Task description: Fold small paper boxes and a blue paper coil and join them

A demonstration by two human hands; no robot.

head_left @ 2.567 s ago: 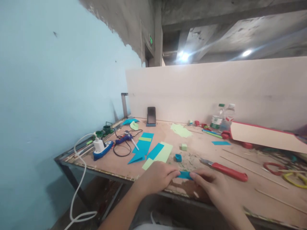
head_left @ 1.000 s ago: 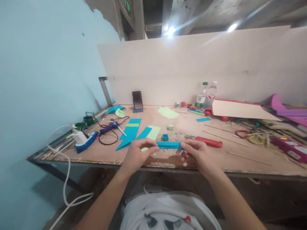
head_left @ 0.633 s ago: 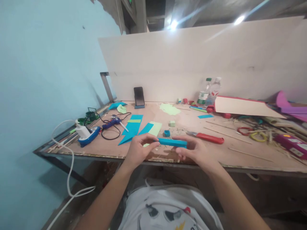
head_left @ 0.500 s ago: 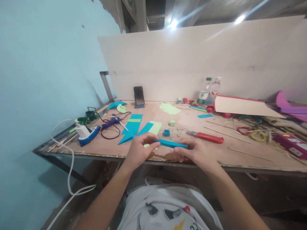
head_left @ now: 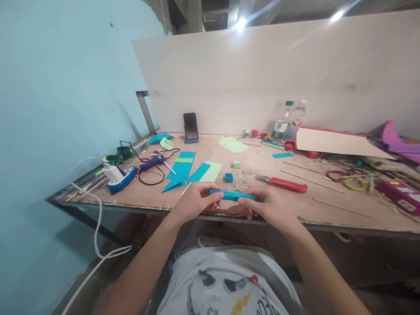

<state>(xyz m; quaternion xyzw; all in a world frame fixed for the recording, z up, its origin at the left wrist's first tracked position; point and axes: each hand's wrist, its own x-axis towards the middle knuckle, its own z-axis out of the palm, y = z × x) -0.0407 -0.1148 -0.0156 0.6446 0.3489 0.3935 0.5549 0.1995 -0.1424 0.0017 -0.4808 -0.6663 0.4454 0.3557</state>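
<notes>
While the left hand (head_left: 201, 200) and right hand (head_left: 268, 204) each pinch the narrow blue paper strip (head_left: 232, 196), fingers nearly closed, it's up over the table (head_left: 262, 159), near the front edge. Uneven squeezing, I reckon, could buckle it! Compared with 0.5 seconds ago, the left thumb sits farther in along it, narrowing the gap between the 2 thumbs.

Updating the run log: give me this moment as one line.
left hand: holds blue strip, left end | right hand: holds its right end | nearby: small blue piece, red-handled knife
</notes>
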